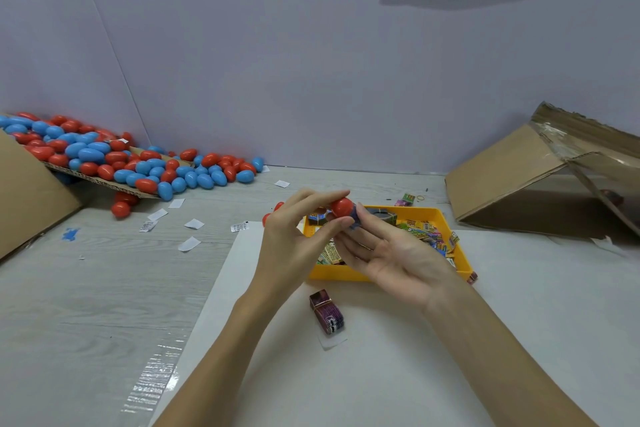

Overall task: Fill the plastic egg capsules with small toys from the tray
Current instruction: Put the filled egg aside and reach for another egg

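Head view. Nearest you, your two bare forearms reach out over a white sheet on the grey table. A small purple toy packet lies on the sheet just in front of the yellow tray, touching neither hand.

Your left hand pinches a red egg capsule half between thumb and fingers, raised above the tray's near-left corner. Your right hand meets it there, fingertips pinching a small dark blue-purple piece against the red half; cannot tell whether it is a toy or the other shell. The hands are together.

The tray holds a heap of small printed toy packets. Far left of the tray, red and blue egg capsules spill off a cardboard flap. To the tray's right, a tipped cardboard box.
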`<state>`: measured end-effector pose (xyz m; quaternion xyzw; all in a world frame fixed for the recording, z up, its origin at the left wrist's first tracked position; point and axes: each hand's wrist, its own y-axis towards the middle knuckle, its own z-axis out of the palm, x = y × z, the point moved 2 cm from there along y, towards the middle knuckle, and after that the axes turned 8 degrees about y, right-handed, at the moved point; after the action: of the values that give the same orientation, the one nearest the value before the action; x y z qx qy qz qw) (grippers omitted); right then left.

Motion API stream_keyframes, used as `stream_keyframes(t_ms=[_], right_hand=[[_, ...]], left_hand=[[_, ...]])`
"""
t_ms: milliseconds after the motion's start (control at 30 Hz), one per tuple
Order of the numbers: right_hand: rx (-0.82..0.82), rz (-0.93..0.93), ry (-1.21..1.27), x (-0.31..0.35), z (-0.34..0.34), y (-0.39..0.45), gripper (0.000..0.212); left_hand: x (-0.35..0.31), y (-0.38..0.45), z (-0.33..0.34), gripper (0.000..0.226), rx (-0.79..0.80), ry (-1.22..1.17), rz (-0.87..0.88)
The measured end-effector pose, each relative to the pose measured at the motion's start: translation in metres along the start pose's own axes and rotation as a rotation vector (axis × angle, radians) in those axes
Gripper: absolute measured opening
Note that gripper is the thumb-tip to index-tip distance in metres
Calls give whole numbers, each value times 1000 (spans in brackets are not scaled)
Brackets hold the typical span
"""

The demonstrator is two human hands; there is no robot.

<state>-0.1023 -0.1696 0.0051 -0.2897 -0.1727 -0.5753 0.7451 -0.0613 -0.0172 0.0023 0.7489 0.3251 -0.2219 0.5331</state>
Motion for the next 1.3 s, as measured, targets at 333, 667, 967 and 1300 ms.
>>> stream_keyframes(t_ms=[333, 667, 967, 1300], right_hand=[[-7, -1, -3, -5, 0, 2, 31], [3, 38, 30, -7, 1, 1, 30], [26, 72, 148, -3, 2, -1, 25], [-43, 88, 203, -8, 5, -3, 33]], left_hand=[[3, 1, -2, 40, -2, -44, -21], [5, -1, -2, 36, 32, -58, -53], [7, -5, 16, 29, 28, -116, -47], [16, -5, 15, 34, 68, -193, -92]])
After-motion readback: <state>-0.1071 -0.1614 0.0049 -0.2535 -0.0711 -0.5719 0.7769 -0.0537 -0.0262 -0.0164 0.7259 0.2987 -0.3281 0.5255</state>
